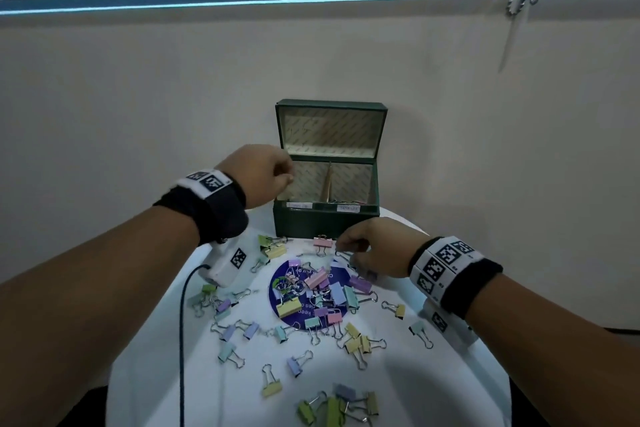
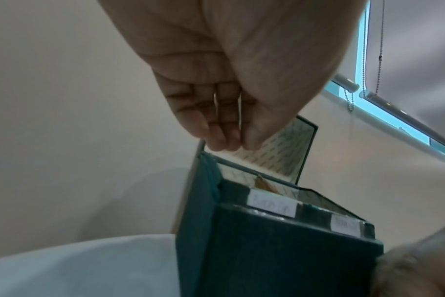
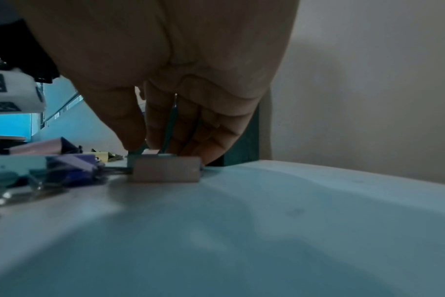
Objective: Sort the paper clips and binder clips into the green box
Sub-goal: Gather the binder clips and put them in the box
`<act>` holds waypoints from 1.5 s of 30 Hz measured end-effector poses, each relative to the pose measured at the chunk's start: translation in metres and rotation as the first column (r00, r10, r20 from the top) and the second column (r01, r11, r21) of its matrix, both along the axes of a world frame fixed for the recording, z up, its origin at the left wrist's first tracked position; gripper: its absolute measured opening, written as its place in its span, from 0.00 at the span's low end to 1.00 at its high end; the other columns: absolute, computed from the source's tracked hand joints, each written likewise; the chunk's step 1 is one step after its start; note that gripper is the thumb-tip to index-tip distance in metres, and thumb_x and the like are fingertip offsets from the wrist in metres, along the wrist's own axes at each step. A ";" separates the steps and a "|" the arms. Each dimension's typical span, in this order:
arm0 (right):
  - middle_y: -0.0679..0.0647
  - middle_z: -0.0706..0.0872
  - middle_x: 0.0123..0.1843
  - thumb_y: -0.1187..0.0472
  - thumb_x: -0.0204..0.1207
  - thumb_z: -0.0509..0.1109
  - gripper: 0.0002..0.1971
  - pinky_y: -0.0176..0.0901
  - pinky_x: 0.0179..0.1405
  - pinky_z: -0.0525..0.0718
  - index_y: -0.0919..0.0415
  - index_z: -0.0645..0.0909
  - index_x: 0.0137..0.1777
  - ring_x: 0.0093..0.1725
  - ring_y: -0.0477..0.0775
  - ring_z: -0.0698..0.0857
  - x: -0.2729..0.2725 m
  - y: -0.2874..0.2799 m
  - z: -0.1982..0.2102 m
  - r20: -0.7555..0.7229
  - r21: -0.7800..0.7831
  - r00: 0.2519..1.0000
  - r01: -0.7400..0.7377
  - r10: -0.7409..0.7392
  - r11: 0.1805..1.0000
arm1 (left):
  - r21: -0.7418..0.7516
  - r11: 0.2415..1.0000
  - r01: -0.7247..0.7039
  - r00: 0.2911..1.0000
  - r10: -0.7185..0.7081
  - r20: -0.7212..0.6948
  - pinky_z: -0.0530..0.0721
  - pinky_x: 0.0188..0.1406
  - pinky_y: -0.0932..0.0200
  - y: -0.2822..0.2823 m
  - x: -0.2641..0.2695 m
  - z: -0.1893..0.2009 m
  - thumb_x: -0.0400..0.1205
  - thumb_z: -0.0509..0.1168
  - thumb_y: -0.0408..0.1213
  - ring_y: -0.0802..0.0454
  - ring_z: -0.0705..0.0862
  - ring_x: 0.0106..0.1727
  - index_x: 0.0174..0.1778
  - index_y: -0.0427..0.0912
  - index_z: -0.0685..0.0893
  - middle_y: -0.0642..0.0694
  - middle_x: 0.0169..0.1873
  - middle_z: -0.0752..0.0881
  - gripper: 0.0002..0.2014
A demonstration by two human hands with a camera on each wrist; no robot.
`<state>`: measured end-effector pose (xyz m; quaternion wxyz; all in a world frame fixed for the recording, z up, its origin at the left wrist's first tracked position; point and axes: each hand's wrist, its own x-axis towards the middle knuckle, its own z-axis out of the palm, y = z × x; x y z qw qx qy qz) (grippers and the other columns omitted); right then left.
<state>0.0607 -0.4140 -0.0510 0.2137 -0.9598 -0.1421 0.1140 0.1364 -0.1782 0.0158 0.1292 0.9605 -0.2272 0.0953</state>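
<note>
The green box (image 1: 325, 222) stands open at the back of the white table (image 1: 433, 378), with a divider and two labelled compartments. My left hand (image 1: 282, 172) hovers over the left compartment. Its fingertips (image 2: 224, 144) are bunched together, and thin metal wire glints between the fingers. My right hand (image 1: 341, 246) is down on the table just in front of the box. There its thumb and forefinger (image 3: 137, 144) pinch a small teal clip (image 3: 137, 152), behind a pale binder clip (image 3: 165, 169). Several pastel binder clips (image 1: 315, 279) lie scattered over the table.
A blue round disc (image 1: 277, 291) lies under the middle pile of clips. A dark cable (image 1: 181, 340) runs down the table's left side. The wall stands right behind the box. More clips (image 1: 336, 406) lie near the front edge.
</note>
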 end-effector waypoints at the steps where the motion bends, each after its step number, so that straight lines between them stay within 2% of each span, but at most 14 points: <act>1: 0.37 0.85 0.52 0.59 0.80 0.71 0.16 0.38 0.55 0.84 0.43 0.85 0.65 0.46 0.40 0.84 0.000 0.002 0.000 0.002 -0.003 1.000 -0.010 0.010 1.000 | -0.004 1.000 -0.006 1.000 0.006 0.010 0.85 0.50 0.55 0.008 -0.004 0.001 0.82 0.69 0.43 0.54 0.86 0.44 0.48 0.51 0.87 0.56 0.40 0.87 0.03; 4: 0.38 0.87 0.55 0.55 0.81 0.72 0.14 0.39 0.59 0.83 0.43 0.85 0.65 0.53 0.43 0.84 0.000 0.008 -0.001 0.008 -0.004 1.000 -0.025 0.025 1.000 | 0.121 0.993 0.005 0.997 0.004 -0.076 0.85 0.48 0.56 0.023 -0.018 -0.003 0.82 0.68 0.44 0.54 0.86 0.43 0.47 0.51 0.88 0.55 0.40 0.88 0.05; 7: 0.41 0.88 0.58 0.52 0.82 0.71 0.14 0.36 0.56 0.81 0.47 0.85 0.66 0.54 0.44 0.84 -0.001 0.015 0.000 0.011 -0.002 0.999 -0.052 0.052 0.999 | 0.391 0.915 0.100 0.961 0.013 -0.275 0.81 0.56 0.59 0.032 -0.026 -0.024 0.83 0.66 0.53 0.56 0.84 0.53 0.64 0.56 0.85 0.56 0.56 0.86 0.15; 11: 0.40 0.88 0.54 0.44 0.80 0.71 0.14 0.41 0.54 0.86 0.45 0.86 0.62 0.52 0.45 0.86 0.000 0.027 -0.001 -0.008 0.052 0.999 -0.046 0.047 0.998 | 0.432 0.886 0.166 0.936 -0.004 -0.351 0.77 0.64 0.57 0.036 -0.031 -0.049 0.83 0.67 0.53 0.52 0.80 0.66 0.76 0.60 0.77 0.55 0.70 0.80 0.24; 15: 0.42 0.86 0.63 0.38 0.77 0.72 0.21 0.46 0.62 0.83 0.42 0.83 0.69 0.59 0.46 0.83 -0.002 0.042 -0.004 0.005 0.048 0.992 -0.125 0.125 0.991 | 0.352 0.926 0.139 0.943 -0.015 -0.334 0.79 0.56 0.62 0.039 -0.034 -0.055 0.81 0.70 0.47 0.57 0.81 0.56 0.66 0.58 0.84 0.57 0.60 0.84 0.16; 19: 0.45 0.84 0.69 0.45 0.79 0.72 0.21 0.48 0.64 0.81 0.40 0.81 0.73 0.63 0.49 0.82 -0.003 0.061 -0.005 0.045 0.035 0.975 -0.219 0.217 0.975 | 0.177 0.984 0.034 0.936 0.031 -0.350 0.81 0.49 0.61 0.049 -0.032 -0.049 0.79 0.69 0.41 0.57 0.82 0.45 0.62 0.57 0.83 0.58 0.46 0.83 0.15; 23: 0.42 0.83 0.70 0.49 0.81 0.70 0.19 0.50 0.67 0.79 0.37 0.82 0.71 0.67 0.48 0.79 -0.001 0.072 -0.009 0.053 -0.055 0.955 -0.288 0.290 0.956 | -0.036 0.983 -0.180 0.867 0.141 -0.478 0.85 0.39 0.58 0.058 -0.033 -0.038 0.82 0.59 0.35 0.52 0.83 0.36 0.52 0.47 0.86 0.46 0.39 0.88 0.10; 27: 0.45 0.83 0.53 0.59 0.80 0.70 0.12 0.54 0.55 0.88 0.45 0.89 0.59 0.54 0.53 0.84 -0.001 0.076 -0.008 0.056 -0.113 0.952 -0.294 0.301 0.949 | 0.035 0.982 -0.184 0.836 0.175 -0.520 0.80 0.32 0.63 0.061 -0.036 -0.042 0.80 0.60 0.33 0.55 0.81 0.28 0.51 0.45 0.86 0.47 0.31 0.88 0.10; 30: 0.43 0.81 0.48 0.62 0.79 0.69 0.11 0.55 0.48 0.91 0.43 0.87 0.49 0.47 0.55 0.88 -0.001 0.075 -0.007 0.027 -0.076 0.967 -0.251 0.254 0.965 | 0.199 0.979 -0.049 0.883 0.136 -0.449 0.75 0.38 0.62 0.057 -0.041 -0.047 0.80 0.70 0.43 0.58 0.78 0.39 0.60 0.53 0.84 0.59 0.39 0.80 0.13; 32: 0.43 0.82 0.49 0.62 0.79 0.68 0.12 0.51 0.50 0.90 0.43 0.85 0.53 0.48 0.52 0.87 -0.002 0.074 -0.007 0.065 -0.025 0.974 -0.215 0.217 0.976 | 0.280 0.960 -0.005 0.911 0.120 -0.394 0.76 0.49 0.60 0.055 -0.044 -0.050 0.76 0.74 0.52 0.55 0.80 0.51 0.60 0.57 0.83 0.59 0.50 0.82 0.17; 34: 0.46 0.82 0.51 0.62 0.79 0.68 0.13 0.45 0.54 0.85 0.47 0.86 0.58 0.50 0.49 0.83 -0.003 0.073 -0.007 0.143 -0.019 0.968 -0.206 0.206 0.978 | 0.346 0.938 -0.003 0.923 0.135 -0.359 0.77 0.51 0.58 0.054 -0.046 -0.053 0.74 0.74 0.56 0.53 0.81 0.54 0.57 0.59 0.83 0.56 0.55 0.83 0.17; 40: 0.48 0.82 0.51 0.66 0.78 0.66 0.09 0.41 0.49 0.82 0.54 0.87 0.48 0.46 0.47 0.81 -0.004 0.073 -0.006 0.287 0.110 0.946 -0.187 0.149 0.976 | 0.333 0.943 -0.016 0.924 0.142 -0.356 0.73 0.35 0.61 0.055 -0.044 -0.054 0.72 0.77 0.54 0.57 0.79 0.39 0.45 0.55 0.85 0.57 0.37 0.81 0.12; 43: 0.47 0.84 0.43 0.66 0.79 0.61 0.08 0.43 0.40 0.80 0.56 0.81 0.48 0.37 0.46 0.78 -0.007 0.074 -0.002 0.213 0.102 0.967 -0.162 0.138 0.981 | 0.268 0.963 -0.020 0.903 0.132 -0.408 0.77 0.36 0.62 0.056 -0.042 -0.047 0.71 0.79 0.49 0.57 0.81 0.34 0.41 0.51 0.86 0.55 0.34 0.86 0.10; 45: 0.51 0.84 0.43 0.65 0.80 0.59 0.08 0.47 0.43 0.81 0.57 0.80 0.47 0.39 0.51 0.79 -0.007 0.075 0.000 0.163 0.057 0.976 -0.152 0.141 0.987 | 0.198 0.980 -0.036 0.891 0.121 -0.438 0.80 0.37 0.62 0.056 -0.039 -0.040 0.72 0.79 0.47 0.58 0.83 0.31 0.38 0.49 0.86 0.53 0.32 0.90 0.10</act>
